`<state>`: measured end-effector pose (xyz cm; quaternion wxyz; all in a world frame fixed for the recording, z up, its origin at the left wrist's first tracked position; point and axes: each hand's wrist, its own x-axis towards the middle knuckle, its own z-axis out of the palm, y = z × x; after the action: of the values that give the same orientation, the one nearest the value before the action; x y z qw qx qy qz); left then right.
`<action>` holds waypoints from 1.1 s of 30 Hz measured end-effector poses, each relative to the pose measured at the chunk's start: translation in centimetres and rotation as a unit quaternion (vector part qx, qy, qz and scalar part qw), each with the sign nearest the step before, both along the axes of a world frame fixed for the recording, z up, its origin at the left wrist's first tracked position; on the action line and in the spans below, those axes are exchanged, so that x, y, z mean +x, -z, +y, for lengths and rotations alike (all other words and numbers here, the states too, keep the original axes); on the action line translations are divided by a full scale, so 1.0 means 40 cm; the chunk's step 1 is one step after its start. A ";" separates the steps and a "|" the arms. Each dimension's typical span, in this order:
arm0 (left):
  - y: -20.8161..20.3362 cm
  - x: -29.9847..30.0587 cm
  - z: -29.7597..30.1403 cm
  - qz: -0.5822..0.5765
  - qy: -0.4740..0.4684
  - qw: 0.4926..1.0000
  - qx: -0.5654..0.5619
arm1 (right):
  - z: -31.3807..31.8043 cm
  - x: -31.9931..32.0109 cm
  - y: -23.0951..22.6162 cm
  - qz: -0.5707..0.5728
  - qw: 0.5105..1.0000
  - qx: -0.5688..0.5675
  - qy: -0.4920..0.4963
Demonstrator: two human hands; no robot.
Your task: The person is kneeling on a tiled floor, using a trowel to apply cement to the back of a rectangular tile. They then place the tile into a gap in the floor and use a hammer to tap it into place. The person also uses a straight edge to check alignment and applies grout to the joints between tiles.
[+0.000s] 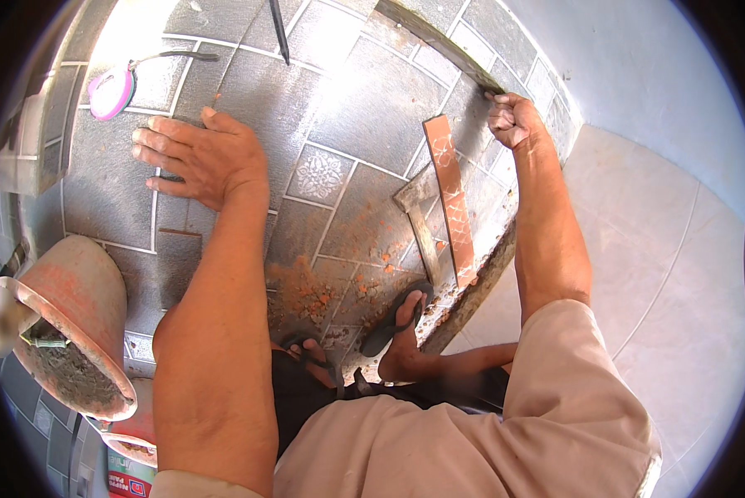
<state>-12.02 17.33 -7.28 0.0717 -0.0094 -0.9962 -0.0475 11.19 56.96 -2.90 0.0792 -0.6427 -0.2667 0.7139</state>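
— Hands first: where are they?

— Left hand [196, 158] lies flat, fingers spread wide, palm down on the grey tiled floor [364, 108]. It holds nothing. Right hand [512, 119] is clenched in a fist at the far end of a long straight metal bar [439, 46] that runs along the tiles' edge; whether the fingers actually wrap the bar, I cannot tell.

— What lies between them?

— 1 reddish tile strip [454, 203] rests on the floor just below the right hand, beside a trowel [418, 212]. Orange crumbs and dust [306, 290] are scattered near the person's 2 sandalled feet [401, 319].

— Anything off to the left?

— A pink tape measure [111, 90] sits beyond the left hand, and an orange bucket [73, 324] holding grey mortar stands near the left elbow.
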 end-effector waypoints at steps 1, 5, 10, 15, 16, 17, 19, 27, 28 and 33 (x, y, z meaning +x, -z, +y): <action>0.000 -0.001 0.000 0.000 -0.001 1.000 -0.001 | -0.006 -0.017 0.001 0.005 1.000 -0.006 0.005; -0.003 0.001 -0.005 -0.007 -0.001 1.000 0.001 | -0.039 -0.073 -0.010 0.011 1.000 -0.013 0.001; -0.010 0.002 -0.004 -0.021 0.001 1.000 0.009 | -0.065 -0.137 -0.016 0.025 0.999 -0.024 -0.016; -0.020 0.001 -0.002 -0.040 -0.002 0.999 0.016 | -0.078 -0.178 -0.009 0.023 0.999 -0.023 -0.020; -0.019 0.000 -0.002 -0.040 -0.001 0.999 0.014 | -0.079 -0.185 -0.004 0.029 0.999 -0.023 -0.023; -0.016 0.002 -0.003 -0.042 0.000 0.999 0.010 | -0.085 -0.195 -0.004 0.034 0.999 -0.023 -0.026; -0.012 0.002 -0.006 -0.043 0.000 0.999 0.008 | -0.095 -0.225 0.002 0.051 0.998 -0.039 -0.027; -0.022 0.001 -0.002 -0.050 -0.001 0.999 0.023 | -0.132 -0.311 0.013 0.090 0.993 -0.077 -0.004; -0.023 0.001 -0.001 -0.050 -0.002 0.998 0.022 | -0.134 -0.323 0.016 0.100 0.991 -0.086 0.000; -0.025 0.001 -0.001 -0.053 -0.007 0.998 0.019 | -0.191 -0.435 0.017 0.131 0.988 -0.079 -0.024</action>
<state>-11.99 17.28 -6.28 0.0196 0.0010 -0.9976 -0.0660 -6.22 49.32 -3.59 0.0452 -0.5414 -0.2119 0.8124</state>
